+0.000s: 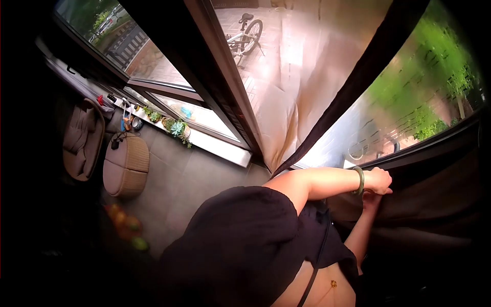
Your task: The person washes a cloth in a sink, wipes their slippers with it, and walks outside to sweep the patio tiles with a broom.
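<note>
My left hand (379, 180), below a green bangle (361, 180) on the wrist, is closed, fingers curled in. Right under it, my right hand (370, 198) is pressed up against it, its fingers mostly covered. Whatever the two hands pinch between them, if anything, is hidden. Both are together in front of a dark curtain (424, 204), at the lower edge of the window. A sheer curtain (291, 102) hangs to the left of my hands, gathered to a narrow point near the floor. A dark strip of fabric (353, 92) runs slanting along its right side.
A glass door frame (225, 82) stands left of the sheer curtain. Succulents (178, 129) sit on a white ledge (220, 151). A wicker ottoman (126, 165) and a cushioned chair (82, 140) stand on the tiled floor. Outside is a bicycle (248, 38).
</note>
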`<action>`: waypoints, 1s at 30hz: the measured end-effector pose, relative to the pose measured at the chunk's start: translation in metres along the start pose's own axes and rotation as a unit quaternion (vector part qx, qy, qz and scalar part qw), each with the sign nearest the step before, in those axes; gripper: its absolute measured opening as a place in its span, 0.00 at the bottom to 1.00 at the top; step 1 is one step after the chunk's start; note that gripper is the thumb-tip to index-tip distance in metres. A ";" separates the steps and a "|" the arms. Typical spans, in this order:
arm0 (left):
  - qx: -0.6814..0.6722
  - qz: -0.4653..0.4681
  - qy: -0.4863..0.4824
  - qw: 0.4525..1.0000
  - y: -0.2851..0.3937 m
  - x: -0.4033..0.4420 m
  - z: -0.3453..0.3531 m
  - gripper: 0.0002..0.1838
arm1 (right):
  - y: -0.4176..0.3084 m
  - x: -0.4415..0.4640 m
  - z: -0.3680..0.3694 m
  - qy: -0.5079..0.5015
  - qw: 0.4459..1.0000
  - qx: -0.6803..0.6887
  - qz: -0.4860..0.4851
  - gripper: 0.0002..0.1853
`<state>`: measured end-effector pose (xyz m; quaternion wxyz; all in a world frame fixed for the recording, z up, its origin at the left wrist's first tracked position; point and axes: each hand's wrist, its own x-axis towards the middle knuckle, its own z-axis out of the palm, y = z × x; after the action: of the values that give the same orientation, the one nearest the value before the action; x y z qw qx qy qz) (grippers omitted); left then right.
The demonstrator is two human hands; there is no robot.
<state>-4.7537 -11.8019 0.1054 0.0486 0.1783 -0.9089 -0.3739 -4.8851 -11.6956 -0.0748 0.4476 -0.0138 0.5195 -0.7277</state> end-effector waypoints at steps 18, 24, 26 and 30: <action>0.102 0.117 0.101 0.983 -0.027 0.014 0.045 0.18 | 0.029 0.009 -0.003 0.121 0.952 -0.237 -0.149 0.16; 0.080 0.125 0.132 0.980 -0.036 0.030 0.047 0.17 | 0.018 -0.012 -0.012 0.080 0.960 -0.246 -0.108 0.17; 0.076 0.115 0.124 0.983 -0.038 0.040 0.040 0.16 | 0.010 -0.036 0.000 0.050 0.971 -0.225 -0.062 0.20; 0.087 0.131 0.169 0.973 -0.055 0.071 0.034 0.18 | 0.003 -0.071 0.008 0.030 0.990 -0.135 -0.012 0.23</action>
<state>-4.8118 -11.8408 0.0398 0.2344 0.1220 -0.9320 -0.2483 -4.8372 -11.6543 -0.0422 0.4169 -0.0587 0.6257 -0.6566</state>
